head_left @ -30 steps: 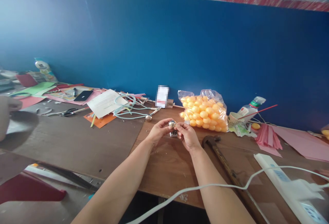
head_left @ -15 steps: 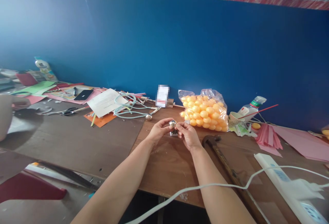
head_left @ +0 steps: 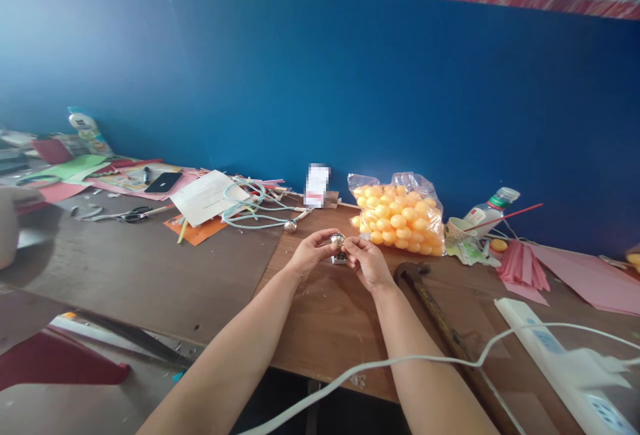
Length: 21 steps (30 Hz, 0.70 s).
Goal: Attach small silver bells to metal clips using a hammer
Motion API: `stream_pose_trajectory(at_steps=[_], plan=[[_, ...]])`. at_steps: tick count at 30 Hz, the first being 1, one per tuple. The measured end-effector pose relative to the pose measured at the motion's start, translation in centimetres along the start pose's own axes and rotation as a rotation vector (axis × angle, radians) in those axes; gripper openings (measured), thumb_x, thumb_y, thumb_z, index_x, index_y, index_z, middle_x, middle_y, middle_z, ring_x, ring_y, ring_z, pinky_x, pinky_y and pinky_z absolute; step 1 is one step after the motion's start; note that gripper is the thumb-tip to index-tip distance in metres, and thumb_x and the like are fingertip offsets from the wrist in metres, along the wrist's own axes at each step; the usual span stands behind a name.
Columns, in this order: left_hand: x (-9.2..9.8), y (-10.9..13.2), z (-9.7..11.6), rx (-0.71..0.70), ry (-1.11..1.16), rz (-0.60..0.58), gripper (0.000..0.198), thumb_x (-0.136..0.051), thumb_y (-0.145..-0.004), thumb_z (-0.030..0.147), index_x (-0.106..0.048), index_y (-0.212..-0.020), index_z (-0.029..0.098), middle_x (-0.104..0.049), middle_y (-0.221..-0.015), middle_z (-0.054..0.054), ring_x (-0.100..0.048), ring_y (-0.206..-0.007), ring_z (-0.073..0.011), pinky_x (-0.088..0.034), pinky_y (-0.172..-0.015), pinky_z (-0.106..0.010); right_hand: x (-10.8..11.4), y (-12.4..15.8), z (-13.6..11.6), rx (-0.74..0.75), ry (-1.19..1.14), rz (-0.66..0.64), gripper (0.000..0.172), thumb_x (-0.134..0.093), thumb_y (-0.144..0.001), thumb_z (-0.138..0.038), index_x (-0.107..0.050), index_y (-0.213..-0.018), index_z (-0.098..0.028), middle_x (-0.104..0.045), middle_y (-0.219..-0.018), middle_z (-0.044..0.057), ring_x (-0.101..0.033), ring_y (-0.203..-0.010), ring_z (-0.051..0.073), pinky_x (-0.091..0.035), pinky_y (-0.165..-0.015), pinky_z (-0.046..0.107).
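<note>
Over the brown wooden table [head_left: 325, 328], my left hand [head_left: 310, 253] and my right hand [head_left: 367, 263] meet fingertip to fingertip. Both pinch a small shiny silver ball [head_left: 336, 240] between them. A small dark and white object [head_left: 339, 258] lies on the table just beneath the hands. A second silver ball [head_left: 290, 226] rests on the table to the left of my hands. Behind them sits a clear plastic bag of orange balls [head_left: 397, 215].
Pale blue cord [head_left: 250, 212], white paper [head_left: 207, 198], scissors [head_left: 131, 216], a phone [head_left: 163, 182] and coloured sheets lie at the left. A hammer [head_left: 430, 305], power strip [head_left: 555, 355] with white cable, bottle [head_left: 487, 212] and pink paper [head_left: 590, 278] are right. Another person's arm [head_left: 7, 225] shows at far left.
My hands stay together on the silver ball. The other person's arm at the far left has drawn back toward the edge of view.
</note>
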<state>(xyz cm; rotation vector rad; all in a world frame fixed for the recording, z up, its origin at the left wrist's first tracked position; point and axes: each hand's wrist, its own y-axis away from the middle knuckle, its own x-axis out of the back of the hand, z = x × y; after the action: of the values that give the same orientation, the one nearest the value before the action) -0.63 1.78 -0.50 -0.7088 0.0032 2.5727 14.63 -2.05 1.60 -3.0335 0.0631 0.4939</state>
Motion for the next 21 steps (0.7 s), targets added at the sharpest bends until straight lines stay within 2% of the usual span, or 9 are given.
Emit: stream_pose_trajectory(at_steps=[21], plan=[[0.04, -0.12, 0.01, -0.026, -0.074, 0.015, 0.056, -0.081, -0.064, 0.027, -0.062, -0.115, 0.016, -0.068, -0.109, -0.011, -0.065, -0.095, -0.0218, -0.047, -0.092, -0.039, 0.11, -0.07, -0.04, 0.017, 0.066, 0.015, 0.025, -0.079, -0.062, -0.038, -0.066, -0.071, -0.018, -0.062, -0.068, 0.0, -0.038, -0.047, 0.007, -0.033, -0.042, 0.022]])
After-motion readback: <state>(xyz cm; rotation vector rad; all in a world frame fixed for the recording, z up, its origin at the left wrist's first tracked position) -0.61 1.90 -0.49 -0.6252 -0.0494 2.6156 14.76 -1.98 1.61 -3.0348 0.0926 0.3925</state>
